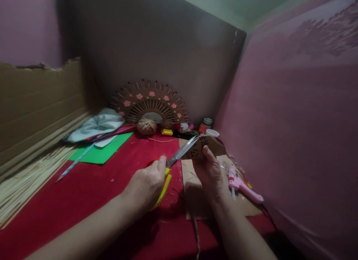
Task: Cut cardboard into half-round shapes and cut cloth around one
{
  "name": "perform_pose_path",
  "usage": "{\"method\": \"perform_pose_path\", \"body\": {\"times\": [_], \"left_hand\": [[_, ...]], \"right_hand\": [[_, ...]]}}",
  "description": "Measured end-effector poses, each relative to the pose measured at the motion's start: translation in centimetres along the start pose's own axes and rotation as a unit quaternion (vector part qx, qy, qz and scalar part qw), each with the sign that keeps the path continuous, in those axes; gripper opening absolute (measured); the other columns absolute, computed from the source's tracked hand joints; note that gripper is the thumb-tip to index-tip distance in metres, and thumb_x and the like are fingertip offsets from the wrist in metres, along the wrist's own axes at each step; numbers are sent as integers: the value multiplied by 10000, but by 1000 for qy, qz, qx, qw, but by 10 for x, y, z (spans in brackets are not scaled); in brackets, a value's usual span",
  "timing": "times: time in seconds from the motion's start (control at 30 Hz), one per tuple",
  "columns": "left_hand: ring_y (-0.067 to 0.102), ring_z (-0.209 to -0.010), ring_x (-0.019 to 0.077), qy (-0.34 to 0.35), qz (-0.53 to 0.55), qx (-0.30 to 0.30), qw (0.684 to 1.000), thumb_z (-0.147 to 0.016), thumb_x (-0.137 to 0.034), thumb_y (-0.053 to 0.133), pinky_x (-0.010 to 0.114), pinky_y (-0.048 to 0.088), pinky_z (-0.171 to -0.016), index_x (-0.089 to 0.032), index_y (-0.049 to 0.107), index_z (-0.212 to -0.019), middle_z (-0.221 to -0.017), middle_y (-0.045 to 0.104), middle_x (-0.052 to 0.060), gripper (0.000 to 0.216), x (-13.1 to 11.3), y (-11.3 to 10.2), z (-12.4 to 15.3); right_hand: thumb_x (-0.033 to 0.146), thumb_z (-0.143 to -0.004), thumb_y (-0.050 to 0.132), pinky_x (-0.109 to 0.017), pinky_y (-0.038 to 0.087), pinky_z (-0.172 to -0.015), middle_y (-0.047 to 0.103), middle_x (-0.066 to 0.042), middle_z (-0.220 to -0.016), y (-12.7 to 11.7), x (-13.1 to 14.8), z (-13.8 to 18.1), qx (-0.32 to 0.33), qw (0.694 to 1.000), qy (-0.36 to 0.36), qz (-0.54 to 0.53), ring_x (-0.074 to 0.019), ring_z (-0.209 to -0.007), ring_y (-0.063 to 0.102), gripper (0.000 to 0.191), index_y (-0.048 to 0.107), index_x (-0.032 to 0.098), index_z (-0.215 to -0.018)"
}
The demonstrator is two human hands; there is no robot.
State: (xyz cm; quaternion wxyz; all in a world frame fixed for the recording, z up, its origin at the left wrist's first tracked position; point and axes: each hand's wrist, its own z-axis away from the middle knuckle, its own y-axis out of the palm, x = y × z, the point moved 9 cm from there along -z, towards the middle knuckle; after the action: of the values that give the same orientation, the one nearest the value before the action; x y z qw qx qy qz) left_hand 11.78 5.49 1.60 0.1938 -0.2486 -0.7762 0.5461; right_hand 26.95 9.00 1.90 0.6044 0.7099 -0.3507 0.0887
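My left hand (151,183) is closed around the yellow handles of a pair of scissors (180,153), whose blades point up and to the right. The blade tips meet the upper left edge of a piece of brown cardboard (192,152) with dark printed characters. That cardboard is pinched in my right hand (209,170), with the thumb pressed on its printed face. Whether the blades have cut into it I cannot make out. Below my right hand lies a flat cardboard sheet (192,200) on the red cloth. A brown cord (195,228) hangs or lies between my forearms.
A pink glue gun (243,187) rests on the right of the sheet. Behind are a twine ball (147,127), a yellow roll (167,132), small jars (207,122) and a flowered fan (152,97). Left lie green paper (107,152), a pencil (75,163), thin sticks (41,181) and pale cloth (96,124).
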Motion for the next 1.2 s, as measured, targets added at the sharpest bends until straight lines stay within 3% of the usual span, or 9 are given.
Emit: {"method": "perform_pose_path", "body": {"times": [0.23,0.37,0.47,0.6,0.67,0.73,1.0,1.2], "left_hand": [[629,-579,254,-6,-60,6,998,-843,-172,277,311,421,-439,-118,493,-929,-670,599,87,239,3,-11,4],[621,-531,255,3,-32,11,999,-884,-247,269,299,369,-417,-139,491,-909,-580,595,53,248,4,-12,3],[614,-519,232,-30,22,-7,999,-896,-288,264,286,372,-429,-150,478,-933,-558,590,35,258,14,-10,1],[633,-749,224,-24,140,-65,988,-849,-226,319,327,487,-630,-108,402,-1118,-824,635,105,305,19,-13,-1],[603,-916,245,-17,161,-71,984,-831,-197,324,377,488,-764,-79,362,-1190,-987,608,162,379,16,-11,-2],[582,-967,262,-19,161,-57,985,-838,-199,310,408,482,-804,-64,356,-1214,-1040,589,184,402,13,-6,-2],[612,-907,283,-35,93,-11,995,-863,-200,293,402,512,-707,-41,338,-1230,-1046,593,189,403,8,8,-2],[647,-675,270,-51,36,54,997,-860,-152,258,364,489,-519,-89,438,-1071,-815,618,107,284,5,8,0]], "right_hand": [[112,-674,619,-247,474,-825,707,52,-934,-2,-2,0,-4,1000,-1,-1,-96,-841,636,361,610,257,-1004],[95,-679,611,-242,476,-825,710,58,-926,-2,-3,0,1,1000,2,-18,-92,-844,637,375,613,263,-1014],[86,-652,631,-234,496,-783,719,61,-843,-3,-7,-1,2,999,24,-34,-95,-790,647,339,630,247,-950],[110,-677,638,-240,500,-779,722,65,-800,-8,-12,-2,-23,997,54,-54,-94,-775,651,271,637,241,-915],[119,-701,629,-238,495,-793,724,60,-797,-11,-13,-3,-41,995,68,-66,-92,-782,651,243,641,240,-911],[114,-716,617,-237,499,-792,726,53,-811,-11,-14,-3,-48,993,75,-80,-94,-786,653,251,640,240,-932],[117,-733,614,-276,487,-861,726,49,-845,-9,-10,-4,-34,995,58,-74,-106,-824,656,286,634,247,-987],[109,-722,622,-302,454,-926,724,38,-876,-12,-12,-4,-43,995,56,-64,-109,-867,650,294,636,240,-985]]}}
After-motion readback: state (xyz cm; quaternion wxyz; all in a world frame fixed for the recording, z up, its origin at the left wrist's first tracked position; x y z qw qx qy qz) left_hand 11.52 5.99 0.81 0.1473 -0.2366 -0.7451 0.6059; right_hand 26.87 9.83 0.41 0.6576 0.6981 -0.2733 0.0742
